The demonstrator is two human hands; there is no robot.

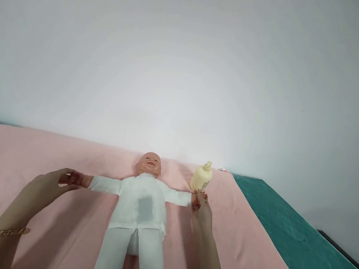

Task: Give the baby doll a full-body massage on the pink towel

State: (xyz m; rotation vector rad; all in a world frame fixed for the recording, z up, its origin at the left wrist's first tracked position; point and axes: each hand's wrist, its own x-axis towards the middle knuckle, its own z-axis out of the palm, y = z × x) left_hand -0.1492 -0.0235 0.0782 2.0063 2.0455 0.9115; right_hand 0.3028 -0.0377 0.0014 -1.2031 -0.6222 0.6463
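Observation:
A baby doll (143,201) in a white top and white trousers lies on its back, arms stretched out to both sides, with a grey patch on its chest. My left hand (49,189) pinches the doll's hand at the left between thumb and fingers. At the right, my right hand (203,211) grips the doll's other hand. Just beyond that hand stands a pale yellow pump bottle (200,178).
Beneath the doll is a pink cloth (235,241), spread over a green surface (291,221) that shows at the right. A pale wall (185,76) rises behind. Something small and white lies at the cloth's back edge.

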